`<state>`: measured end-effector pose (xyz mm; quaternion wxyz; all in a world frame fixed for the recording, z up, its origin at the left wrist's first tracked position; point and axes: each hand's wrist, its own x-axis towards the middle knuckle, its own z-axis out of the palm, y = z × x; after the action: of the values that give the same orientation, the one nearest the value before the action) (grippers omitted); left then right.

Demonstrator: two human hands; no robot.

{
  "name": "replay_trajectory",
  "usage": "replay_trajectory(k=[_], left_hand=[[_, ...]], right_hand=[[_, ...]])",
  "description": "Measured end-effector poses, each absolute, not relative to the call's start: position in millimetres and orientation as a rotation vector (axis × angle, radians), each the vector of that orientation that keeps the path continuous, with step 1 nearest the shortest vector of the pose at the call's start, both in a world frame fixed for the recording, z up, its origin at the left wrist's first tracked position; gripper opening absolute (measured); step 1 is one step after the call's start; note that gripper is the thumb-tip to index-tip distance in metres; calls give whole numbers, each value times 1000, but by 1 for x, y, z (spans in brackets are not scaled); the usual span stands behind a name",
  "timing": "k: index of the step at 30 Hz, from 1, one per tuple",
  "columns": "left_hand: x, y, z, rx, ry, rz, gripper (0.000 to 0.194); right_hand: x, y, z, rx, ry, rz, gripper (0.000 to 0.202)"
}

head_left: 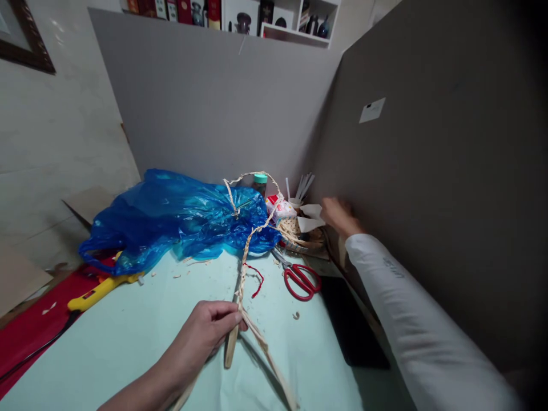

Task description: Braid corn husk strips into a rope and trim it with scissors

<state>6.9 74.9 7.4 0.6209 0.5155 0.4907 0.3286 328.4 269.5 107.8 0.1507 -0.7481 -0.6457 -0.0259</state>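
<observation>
My left hand [214, 322] pinches a braided straw cord [245, 274] at the lower centre, where the braid parts into loose strands. From there the braid runs up and loops over a blue plastic bag [184, 214]. A flat wooden stick [231, 348] points down beside my left fingertips. A short red string [259, 285] hangs off the braid. My right hand [339, 217] is at the right, beside white paper pieces [311, 218] and a woven basket [303, 244]; its fingers are curled, and what they hold, if anything, is hidden.
Red-handled scissors [302, 281] lie right of the braid, near a black flat object [351, 322]. A yellow glue gun [100, 291] with a black cord lies at the left. Behind the bag stands a green-lidded jar [260, 182]. Grey panels [222, 91] rise at the back and right.
</observation>
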Motion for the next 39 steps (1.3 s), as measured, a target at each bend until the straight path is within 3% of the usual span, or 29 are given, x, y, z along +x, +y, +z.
replay_trajectory(k=[6,7,10,13,18,23,26,31,34,37,39], left_hand=[[6,73,9,1148,1101,749,36],[6,73,9,1135,1086,759,34],[7,73,9,1103,1070,779,29],[6,72,7,1099,1068,778,27],[6,72,8,1140,1073,786,26],[9,73,12,1167,1129,746,24],[9,73,12,1209,1152,731,24],[7,72,10,1280,1138,722,20],[7,72,11,1246,1131,708,21],[8,73,11,1214,1134,717,22],[9,72,11,1190,1136,744,21]], right_hand=[[279,224,160,-1773,-1790,232,36],[267,212,161,-1684,-1802,356,35],[233,172,148,-1025,-1587,1218,23],[208,142,118,-772,-1479,1522,22],[201,139,72,-932,-1639,1383,34],[211,154,45,-973,-1521,1518,43],[212,154,35,-1077,-1619,1381,45],[203,133,29,-1417,-2208,773,28],[193,121,26,-1551,-2369,582,15],[193,121,26,-1516,-2334,642,12],[199,125,32,-1413,-2209,879,13]])
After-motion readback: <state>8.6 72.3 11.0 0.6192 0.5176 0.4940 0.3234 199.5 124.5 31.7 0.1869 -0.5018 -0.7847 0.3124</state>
